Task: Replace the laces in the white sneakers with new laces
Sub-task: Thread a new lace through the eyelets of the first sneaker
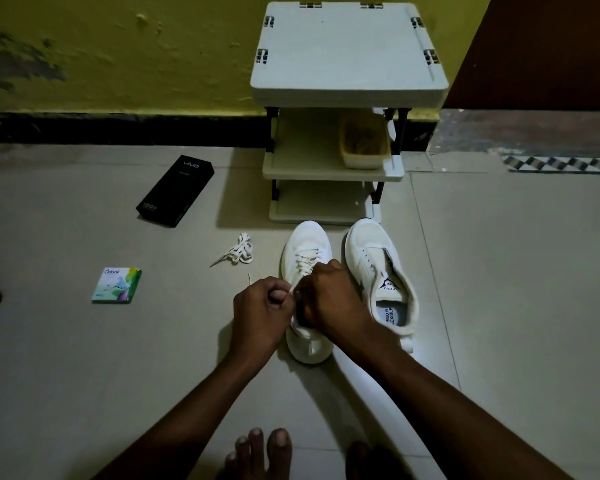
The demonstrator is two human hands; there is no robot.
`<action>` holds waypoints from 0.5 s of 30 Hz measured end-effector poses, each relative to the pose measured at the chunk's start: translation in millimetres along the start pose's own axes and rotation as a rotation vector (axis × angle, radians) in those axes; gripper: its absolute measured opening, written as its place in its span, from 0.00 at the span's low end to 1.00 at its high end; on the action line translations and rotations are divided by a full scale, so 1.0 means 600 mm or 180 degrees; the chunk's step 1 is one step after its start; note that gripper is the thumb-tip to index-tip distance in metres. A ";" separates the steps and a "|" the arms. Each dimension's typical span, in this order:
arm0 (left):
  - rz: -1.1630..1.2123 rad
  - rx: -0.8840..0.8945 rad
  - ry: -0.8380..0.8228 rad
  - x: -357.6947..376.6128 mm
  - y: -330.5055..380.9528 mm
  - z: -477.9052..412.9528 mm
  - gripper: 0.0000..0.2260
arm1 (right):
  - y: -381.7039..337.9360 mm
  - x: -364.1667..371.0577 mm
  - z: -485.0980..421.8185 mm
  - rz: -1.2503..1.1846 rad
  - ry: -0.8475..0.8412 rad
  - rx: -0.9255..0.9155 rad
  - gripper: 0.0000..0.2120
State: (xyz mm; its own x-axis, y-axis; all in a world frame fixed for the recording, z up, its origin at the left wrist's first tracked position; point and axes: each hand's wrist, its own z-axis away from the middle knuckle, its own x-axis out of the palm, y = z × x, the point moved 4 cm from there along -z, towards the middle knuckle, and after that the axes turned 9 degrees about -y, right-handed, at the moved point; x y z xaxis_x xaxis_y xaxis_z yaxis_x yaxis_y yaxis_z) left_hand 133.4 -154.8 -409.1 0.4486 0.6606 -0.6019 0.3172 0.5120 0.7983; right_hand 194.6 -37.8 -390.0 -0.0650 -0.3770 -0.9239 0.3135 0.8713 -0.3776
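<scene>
Two white sneakers stand side by side on the tiled floor, toes pointing away from me. The left sneaker has a white lace threaded through its front eyelets. My left hand pinches a lace end beside that shoe; the lace tip sticks up past my fist. My right hand is curled over the shoe's throat and grips the lace there, hiding the upper eyelets. The right sneaker has no lace and shows its printed insole. A loose bundle of white lace lies on the floor to the left of the shoes.
A white three-tier rack stands against the yellow wall just beyond the shoes, with a cream tub on its middle shelf. A black phone box and a small green packet lie at left. My bare toes show at the bottom.
</scene>
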 end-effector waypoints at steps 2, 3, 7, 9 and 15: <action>0.0114 -0.0008 -0.0068 0.000 -0.001 0.000 0.06 | 0.003 0.005 0.001 -0.0127 -0.0026 0.0055 0.04; 0.0162 -0.0006 -0.0124 -0.001 -0.002 0.000 0.06 | 0.006 0.007 0.001 -0.0209 0.0037 0.0105 0.02; 0.0248 0.0006 -0.0252 0.000 -0.015 -0.005 0.07 | 0.013 0.013 0.004 -0.0644 0.0282 0.0349 0.08; 0.0288 -0.0001 -0.0275 0.003 -0.022 -0.008 0.08 | 0.011 0.014 0.007 -0.0714 0.0318 0.0334 0.07; 0.0782 -0.0193 -0.0555 0.008 -0.037 -0.014 0.05 | 0.020 0.019 0.014 -0.1288 0.0675 0.0457 0.08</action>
State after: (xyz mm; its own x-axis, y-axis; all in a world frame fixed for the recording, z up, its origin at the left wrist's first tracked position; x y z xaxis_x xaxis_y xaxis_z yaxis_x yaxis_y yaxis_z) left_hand 121.7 -158.6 -429.9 0.6438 0.6673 -0.3745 0.1335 0.3839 0.9137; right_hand 205.2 -34.4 -404.4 -0.3961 -0.5916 -0.7022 0.3499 0.6098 -0.7111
